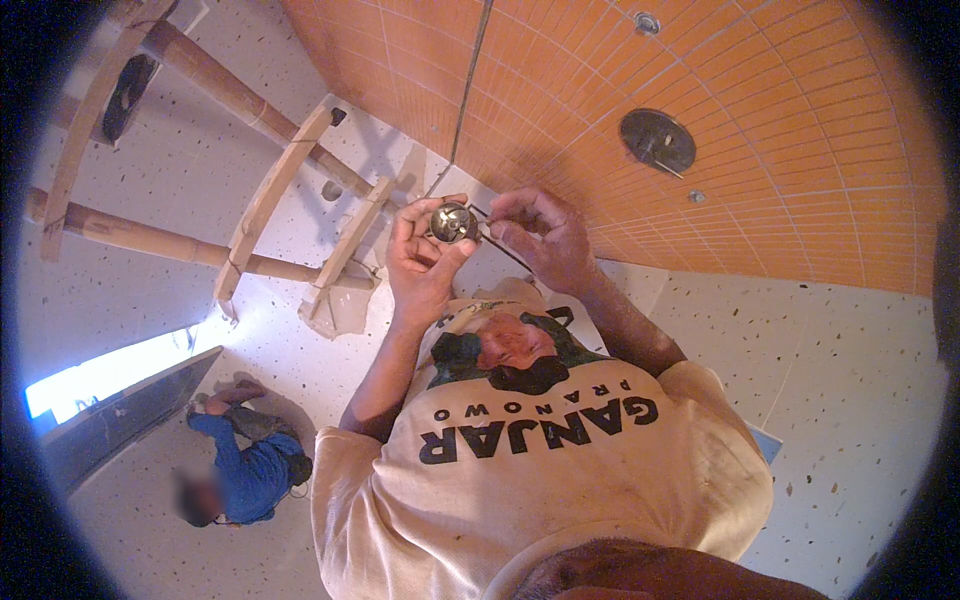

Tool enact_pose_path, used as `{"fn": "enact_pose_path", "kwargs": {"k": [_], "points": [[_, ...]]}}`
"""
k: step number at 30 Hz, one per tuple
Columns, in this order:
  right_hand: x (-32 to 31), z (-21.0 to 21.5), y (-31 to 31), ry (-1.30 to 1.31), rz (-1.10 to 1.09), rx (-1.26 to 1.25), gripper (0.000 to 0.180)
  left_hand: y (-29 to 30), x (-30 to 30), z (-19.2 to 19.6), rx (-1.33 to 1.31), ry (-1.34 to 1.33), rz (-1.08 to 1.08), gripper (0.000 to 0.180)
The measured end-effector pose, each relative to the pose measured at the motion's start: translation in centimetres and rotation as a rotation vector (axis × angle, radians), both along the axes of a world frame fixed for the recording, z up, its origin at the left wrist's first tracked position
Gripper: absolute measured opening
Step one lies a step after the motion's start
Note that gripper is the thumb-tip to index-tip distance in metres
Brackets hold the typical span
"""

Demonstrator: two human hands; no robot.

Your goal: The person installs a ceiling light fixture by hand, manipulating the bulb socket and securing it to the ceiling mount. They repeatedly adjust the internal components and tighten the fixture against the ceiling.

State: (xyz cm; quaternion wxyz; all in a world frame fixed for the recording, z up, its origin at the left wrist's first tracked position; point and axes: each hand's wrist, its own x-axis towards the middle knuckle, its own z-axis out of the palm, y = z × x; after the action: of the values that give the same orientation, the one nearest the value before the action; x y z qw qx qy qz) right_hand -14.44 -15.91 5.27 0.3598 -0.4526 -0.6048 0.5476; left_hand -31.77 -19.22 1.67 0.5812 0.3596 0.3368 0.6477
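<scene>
In front of my chest, my left hand [421, 258] is closed around a round, shiny metal fitting [454, 222]. The cup-like face of the fitting shows, with a hub in its middle. Close beside it on the right, the fingertips of my right hand [545, 238] are pinched together at the fitting's edge. A thin dark bent rod [510, 254], shaped like a hex key, runs past these fingertips and slants down under the hand. The exact grip on the rod is partly hidden by my fingers.
An orange tiled wall [560, 90] rises ahead, bearing a round dark plate [657, 140] and small metal fittings [647, 23]. At left leans a ladder of round poles and wooden rungs [270, 200]. A co-worker in blue [250, 460] crouches at lower left on the speckled floor [820, 400].
</scene>
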Motion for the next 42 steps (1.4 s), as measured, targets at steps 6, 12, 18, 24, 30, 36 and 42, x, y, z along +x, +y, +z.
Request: {"fn": "enact_pose_path", "kwargs": {"k": [6, 12, 18, 24, 30, 36, 42], "points": [[-0.3, -2.0, 0.4, 0.037, -0.022, 0.116, 0.020, 0.2, -0.1, 0.0, 0.016, -0.011, -0.023, 0.050], [-0.8, -2.0, 0.7, 0.043, -0.029, 0.115, 0.018, 0.4, -0.3, -0.2, 0.044, -0.048, -0.026, 0.048], [-0.9, -1.4, 0.7, -0.109, 0.012, 0.140, 0.019, 0.5, -0.4, -0.3, 0.037, -0.049, -0.035, 0.050], [-0.9, -1.3, 0.1, -0.034, 0.057, -0.091, 0.019, 0.5, -0.5, -0.1, 0.040, -0.069, -0.016, 0.051], [-0.9, -2.0, 0.0, -0.003, 0.052, -0.003, 0.015, 0.5, -0.8, -0.3, 0.028, -0.040, -0.025, 0.051], [-0.7, -1.9, 0.1, 0.064, 0.060, -0.045, 0.015, 0.4, -0.8, -0.4, 0.046, -0.047, -0.027, 0.049], [-0.9, -1.3, -0.2, -0.055, 0.029, 0.018, 0.014, 0.4, -0.8, -0.7, 0.051, -0.086, -0.039, 0.048]]}}
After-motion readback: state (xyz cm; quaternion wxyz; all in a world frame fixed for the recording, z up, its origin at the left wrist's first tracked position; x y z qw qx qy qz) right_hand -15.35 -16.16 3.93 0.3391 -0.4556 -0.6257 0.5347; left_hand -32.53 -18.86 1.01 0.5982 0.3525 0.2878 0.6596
